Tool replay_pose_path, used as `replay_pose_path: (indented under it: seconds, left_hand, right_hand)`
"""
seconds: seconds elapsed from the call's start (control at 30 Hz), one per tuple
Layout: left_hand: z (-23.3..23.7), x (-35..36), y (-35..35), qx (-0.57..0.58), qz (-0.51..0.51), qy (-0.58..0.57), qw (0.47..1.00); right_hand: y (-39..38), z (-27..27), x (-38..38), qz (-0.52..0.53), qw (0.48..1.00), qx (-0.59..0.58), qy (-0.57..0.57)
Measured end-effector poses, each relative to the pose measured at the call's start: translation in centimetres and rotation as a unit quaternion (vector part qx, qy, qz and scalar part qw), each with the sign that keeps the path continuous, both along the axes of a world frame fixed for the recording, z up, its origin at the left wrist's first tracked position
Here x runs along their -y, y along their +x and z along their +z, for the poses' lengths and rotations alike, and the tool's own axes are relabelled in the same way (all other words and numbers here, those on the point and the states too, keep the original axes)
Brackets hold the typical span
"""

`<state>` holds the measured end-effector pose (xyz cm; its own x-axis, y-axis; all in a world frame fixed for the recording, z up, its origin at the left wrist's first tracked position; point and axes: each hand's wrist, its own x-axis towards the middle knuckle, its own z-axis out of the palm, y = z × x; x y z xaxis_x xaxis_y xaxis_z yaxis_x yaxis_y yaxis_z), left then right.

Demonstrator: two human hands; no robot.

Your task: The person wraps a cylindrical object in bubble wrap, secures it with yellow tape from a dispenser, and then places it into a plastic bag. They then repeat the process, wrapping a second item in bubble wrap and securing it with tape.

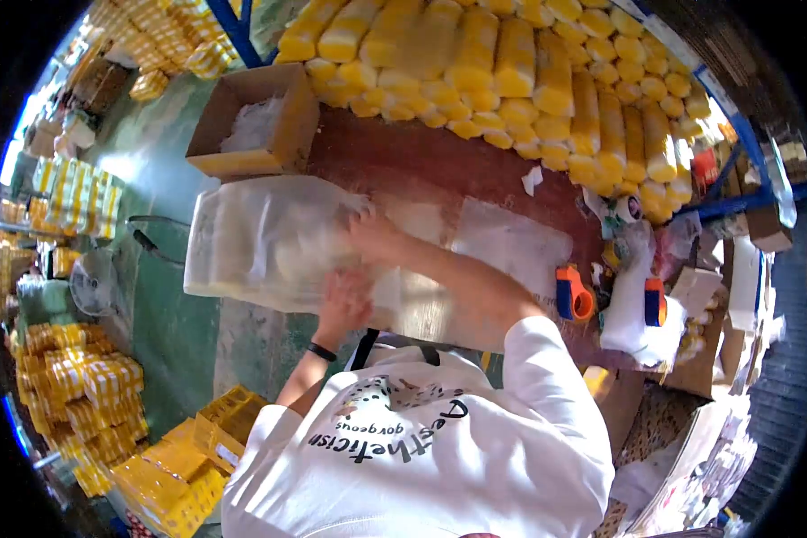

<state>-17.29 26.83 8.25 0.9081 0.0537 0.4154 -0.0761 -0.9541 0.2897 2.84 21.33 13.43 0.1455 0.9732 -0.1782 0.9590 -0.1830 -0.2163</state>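
A large clear plastic bag (242, 238) lies over the left part of the bench, its far-left end hanging past the edge. My right hand (374, 235) reaches across from the right and touches the bag near its right end; motion blurs its fingers. Nearer to me, my left hand (345, 300), a black band on its wrist, has its fingers curled on the bag's near edge. A pale rounded shape shows through the plastic, too hazy to name. Right of my hands lies a flat clear plastic sheet (511, 242).
An open cardboard box (251, 161) with clear plastic inside stands at the bench's back left. Stacked yellow-and-white packages (475, 54) line the back. Orange-and-blue tape dispensers (576, 294) sit at right. Yellow parcels (175, 462) lie lower left, near a fan (96, 282).
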Motion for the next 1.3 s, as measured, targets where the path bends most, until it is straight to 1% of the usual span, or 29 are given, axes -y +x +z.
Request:
replay_pose_path:
  seconds: [0.03, 0.07, 0.13, 0.2, 0.23, 0.27, 0.3, 0.33, 0.37, 0.4, 0.43, 0.5, 0.53, 0.57, 0.63, 0.7, 0.73, 0.77, 0.8, 0.83, 0.93, 0.97, 1.07, 1.1, 1.17, 1.2, 1.23, 1.27, 1.3]
  left_hand:
    - [1.2, 1.7, 0.6, -0.008, -0.078, 0.023, 0.997]
    - [1.0, 3.2, 1.1, -0.020, -0.105, -0.022, 0.994]
    - [-0.1, 5.6, 1.5, -0.050, -0.159, -0.108, 0.980]
    - [-0.8, 7.2, 2.8, -0.103, -0.184, -0.142, 0.967]
    - [-1.3, 7.9, 3.8, -0.127, -0.195, -0.159, 0.959]
    - [-2.0, 8.4, 4.9, -0.139, -0.174, -0.164, 0.961]
    - [-2.9, 9.1, 6.1, -0.150, -0.152, -0.169, 0.962]
    - [-3.8, 9.9, 7.4, -0.161, -0.129, -0.176, 0.963]
    - [-4.4, 10.4, 8.9, -0.096, -0.146, -0.121, 0.977]
    - [-5.5, 11.5, 10.3, -0.106, -0.131, -0.134, 0.976]
    - [-5.8, 12.7, 11.8, -0.094, -0.143, -0.105, 0.980]
    - [-6.7, 15.4, 15.2, -0.072, -0.175, -0.029, 0.981]
    - [-7.4, 16.9, 16.7, -0.062, -0.197, 0.019, 0.978]
    - [-8.1, 18.3, 18.0, -0.053, -0.221, 0.066, 0.972]
    - [-8.3, 21.2, 20.5, -0.162, -0.291, 0.121, 0.935]
    - [-8.5, 24.2, 22.1, -0.265, -0.353, 0.180, 0.879]
    - [-8.6, 25.8, 22.1, -0.325, -0.317, -0.014, 0.891]
    - [-8.7, 27.3, 21.6, -0.375, -0.265, -0.206, 0.864]
    - [-8.7, 28.7, 21.3, -0.411, -0.198, -0.388, 0.801]
    - [-4.7, 29.9, 21.9, -0.476, -0.160, -0.480, 0.720]
    - [-3.8, 32.1, 18.9, -0.385, -0.150, -0.534, 0.738]
    - [-3.6, 32.6, 18.4, -0.400, -0.165, -0.473, 0.767]
    - [-4.4, 34.4, 18.4, -0.398, -0.113, -0.501, 0.760]
    - [-3.9, 35.1, 18.8, -0.377, -0.034, -0.523, 0.764]
    - [-10.0, 34.9, 21.5, -0.217, 0.059, -0.560, 0.798]
    - [-9.5, 33.7, 22.5, -0.223, 0.116, -0.578, 0.777]
    - [-11.1, 32.4, 23.0, -0.162, 0.170, -0.565, 0.791]
    - [-11.4, 30.5, 23.3, -0.117, 0.177, -0.504, 0.837]
    - [-14.4, 28.0, 23.8, -0.036, 0.087, -0.581, 0.809]
  right_hand:
    - [0.6, 1.2, 0.7, 0.000, 0.998, 0.069, -0.005]
    - [1.3, 1.8, 1.5, 0.000, 0.990, 0.137, -0.011]
    - [4.3, 0.8, 6.0, -0.037, 0.999, -0.014, -0.038]
    - [6.2, -1.3, 14.0, -0.121, 0.991, -0.030, -0.051]
    - [6.2, -1.7, 17.9, -0.197, 0.977, -0.071, -0.037]
    - [5.4, -1.9, 22.1, -0.270, 0.957, -0.109, -0.022]
    - [4.1, -3.2, 27.3, -0.337, 0.936, -0.102, 0.019]
    - [2.3, -2.6, 30.6, -0.433, 0.876, -0.212, 0.000]
    - [0.6, -1.9, 33.8, -0.530, 0.794, -0.298, -0.007]
    - [-1.9, -2.6, 37.0, -0.590, 0.763, -0.266, 0.010]
    - [-4.2, -4.2, 39.9, -0.646, 0.727, -0.232, 0.028]
    - [-7.6, -8.2, 44.7, -0.661, 0.721, -0.167, 0.125]
    - [-8.2, -8.4, 46.1, -0.666, 0.713, -0.133, 0.172]
    - [-8.4, -8.6, 47.6, -0.677, 0.706, -0.129, 0.163]
    - [-9.3, -7.3, 49.1, -0.703, 0.685, -0.120, 0.145]
    - [-8.6, -6.7, 50.4, -0.733, 0.654, -0.181, 0.047]
    - [-8.3, -6.6, 51.0, -0.742, 0.635, -0.212, 0.000]
    - [-8.5, -7.5, 51.4, -0.732, 0.658, -0.174, 0.024]
    - [-8.8, -9.8, 51.8, -0.718, 0.680, -0.137, 0.049]
    - [-9.1, -11.3, 52.0, -0.702, 0.702, -0.100, 0.073]
    - [-9.1, -12.3, 49.3, -0.715, 0.688, -0.090, 0.088]
    - [-8.8, -12.2, 48.5, -0.706, 0.695, -0.110, 0.075]
    - [-7.9, -12.1, 45.9, -0.713, 0.696, -0.091, 0.007]
    - [-7.2, -11.0, 45.0, -0.709, 0.700, -0.077, 0.045]
    - [-5.7, -10.3, 44.9, -0.631, 0.776, 0.018, -0.007]
    - [-5.0, -10.1, 44.9, -0.587, 0.806, 0.065, -0.034]
    - [-4.2, -9.6, 44.8, -0.587, 0.807, 0.052, -0.026]
    - [-3.2, -9.0, 44.7, -0.586, 0.809, 0.041, -0.017]
    - [-2.0, -8.6, 44.7, -0.585, 0.810, 0.031, -0.008]
